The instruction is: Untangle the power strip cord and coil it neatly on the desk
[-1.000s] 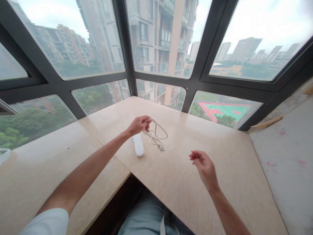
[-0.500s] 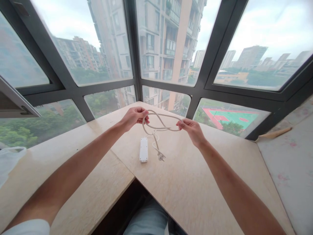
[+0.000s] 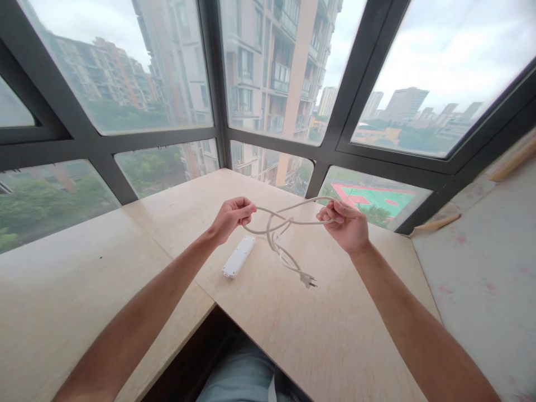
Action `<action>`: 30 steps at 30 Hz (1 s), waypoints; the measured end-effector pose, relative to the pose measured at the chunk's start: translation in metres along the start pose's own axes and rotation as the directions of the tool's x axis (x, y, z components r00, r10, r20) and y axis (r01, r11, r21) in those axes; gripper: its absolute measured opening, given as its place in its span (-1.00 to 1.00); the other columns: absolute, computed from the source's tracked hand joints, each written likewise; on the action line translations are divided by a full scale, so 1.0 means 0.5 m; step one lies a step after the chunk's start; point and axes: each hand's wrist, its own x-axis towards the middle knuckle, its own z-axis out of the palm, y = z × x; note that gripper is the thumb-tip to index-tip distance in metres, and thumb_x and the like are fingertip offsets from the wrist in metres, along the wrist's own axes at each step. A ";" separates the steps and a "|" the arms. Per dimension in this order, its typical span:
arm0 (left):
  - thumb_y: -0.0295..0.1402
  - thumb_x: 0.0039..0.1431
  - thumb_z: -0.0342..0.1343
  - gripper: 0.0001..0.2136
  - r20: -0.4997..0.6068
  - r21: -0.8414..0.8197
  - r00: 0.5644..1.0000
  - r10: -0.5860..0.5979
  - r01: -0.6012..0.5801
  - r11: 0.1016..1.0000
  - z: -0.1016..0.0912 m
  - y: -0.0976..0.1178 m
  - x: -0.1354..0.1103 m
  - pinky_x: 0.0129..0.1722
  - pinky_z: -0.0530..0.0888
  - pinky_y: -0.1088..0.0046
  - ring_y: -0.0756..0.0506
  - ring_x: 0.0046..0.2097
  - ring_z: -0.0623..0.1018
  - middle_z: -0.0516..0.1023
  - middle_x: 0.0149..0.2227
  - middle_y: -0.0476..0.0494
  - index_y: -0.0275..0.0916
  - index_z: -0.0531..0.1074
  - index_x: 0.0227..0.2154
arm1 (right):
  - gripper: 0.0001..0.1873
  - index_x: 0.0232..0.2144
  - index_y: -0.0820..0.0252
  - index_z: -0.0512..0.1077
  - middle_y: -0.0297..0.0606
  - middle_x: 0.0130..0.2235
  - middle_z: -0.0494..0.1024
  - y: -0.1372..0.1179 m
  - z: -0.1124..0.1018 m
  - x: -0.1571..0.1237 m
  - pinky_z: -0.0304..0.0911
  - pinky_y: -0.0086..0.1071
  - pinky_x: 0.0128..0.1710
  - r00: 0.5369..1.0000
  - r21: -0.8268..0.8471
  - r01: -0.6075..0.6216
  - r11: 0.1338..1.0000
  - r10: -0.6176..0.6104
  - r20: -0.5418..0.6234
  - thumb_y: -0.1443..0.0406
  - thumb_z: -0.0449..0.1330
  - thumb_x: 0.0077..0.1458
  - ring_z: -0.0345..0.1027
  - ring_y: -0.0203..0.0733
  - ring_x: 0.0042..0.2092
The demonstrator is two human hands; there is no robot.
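My left hand (image 3: 231, 217) is closed on one end of a looped white power cord (image 3: 281, 222), held above the wooden desk (image 3: 293, 312). My right hand (image 3: 345, 222) pinches the other side of the same loop, stretching it between both hands. The cord hangs down to its plug (image 3: 309, 280), which rests on the desk. The white power strip (image 3: 238, 256) lies flat on the desk below my left hand.
The light wooden desk wraps around a bay of dark-framed windows (image 3: 218, 100) showing tall buildings. A pale floral-patterned surface (image 3: 481, 268) lies to the right. My legs in light jeans (image 3: 243, 379) show under the desk gap.
My right hand came up and took the cord loop, then both hands pulled it wider. The plug slid right and the power strip turned on the desk.
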 end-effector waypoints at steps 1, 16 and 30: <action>-0.25 -0.02 0.26 -0.74 0.028 0.106 0.999 0.026 -0.029 0.994 0.002 0.002 0.003 -0.58 0.11 0.56 0.10 -0.58 0.23 0.26 -0.60 0.01 -0.34 0.37 -0.51 | -0.87 -0.54 0.17 0.51 -0.41 -0.66 -0.07 -0.002 -0.006 -0.004 0.19 -0.29 -0.33 1.000 0.013 0.001 1.000 -0.001 -0.011 0.26 0.24 -0.01 0.08 -0.27 -0.50; -0.10 0.00 0.23 -0.59 0.181 0.526 0.983 -0.036 -0.066 0.848 -0.018 -0.005 -0.004 -0.58 0.02 0.54 0.10 -0.56 0.10 0.11 -0.63 0.07 -0.29 0.20 -0.63 | -0.71 -0.71 0.18 0.33 -0.40 -0.73 -0.03 -0.002 -0.045 -0.056 0.22 -0.33 -0.23 0.984 -0.051 -0.163 0.985 0.159 -0.075 0.26 0.24 -0.05 0.19 -0.25 -0.47; -0.36 0.15 0.10 -0.86 0.079 -0.627 0.930 -0.358 0.326 0.708 0.069 -0.063 -0.042 -0.53 0.31 0.49 0.07 -0.58 0.29 0.30 -0.55 0.03 -0.33 0.36 -0.45 | -0.61 -0.31 0.20 0.41 -0.24 -0.32 0.47 0.092 -0.033 -0.062 0.28 -0.28 -0.16 0.938 -0.309 -0.273 0.911 0.181 -0.294 0.06 0.32 -0.09 0.37 -0.22 -0.26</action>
